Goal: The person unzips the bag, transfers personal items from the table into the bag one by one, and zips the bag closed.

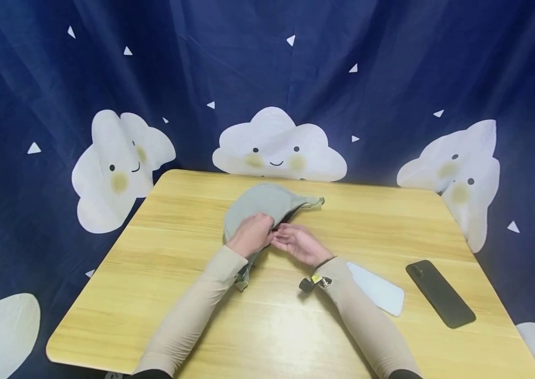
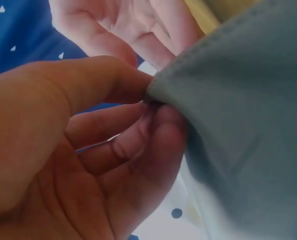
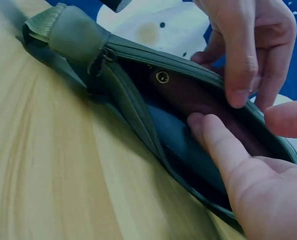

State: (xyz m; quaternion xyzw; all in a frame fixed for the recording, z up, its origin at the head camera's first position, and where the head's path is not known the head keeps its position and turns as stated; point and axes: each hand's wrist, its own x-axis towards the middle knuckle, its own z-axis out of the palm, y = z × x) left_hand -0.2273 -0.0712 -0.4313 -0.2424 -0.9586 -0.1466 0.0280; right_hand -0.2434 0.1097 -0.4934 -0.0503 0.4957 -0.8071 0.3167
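A grey-green crescent-shaped zip bag (image 1: 258, 202) lies on the table with its zipped opening (image 3: 138, 100) spread wide. My left hand (image 1: 254, 231) pinches the fabric at the bag's edge between thumb and fingers, as the left wrist view also shows. The right hand (image 1: 301, 245) reaches into the opening with fingers extended, their tips against a dark brown surface (image 3: 188, 95) inside; its thumb stands apart. A round metal snap (image 3: 162, 77) shows on that brown surface. Whether it is lining or a separate item, I cannot tell. The bag's depths are in shadow.
A white phone (image 1: 378, 289) lies beside the right forearm, partly covered by the sleeve. Farther right is a black phone (image 1: 440, 293). The wooden table (image 1: 153, 295) meets a dark blue cloud-patterned curtain (image 1: 248, 63) at the back.
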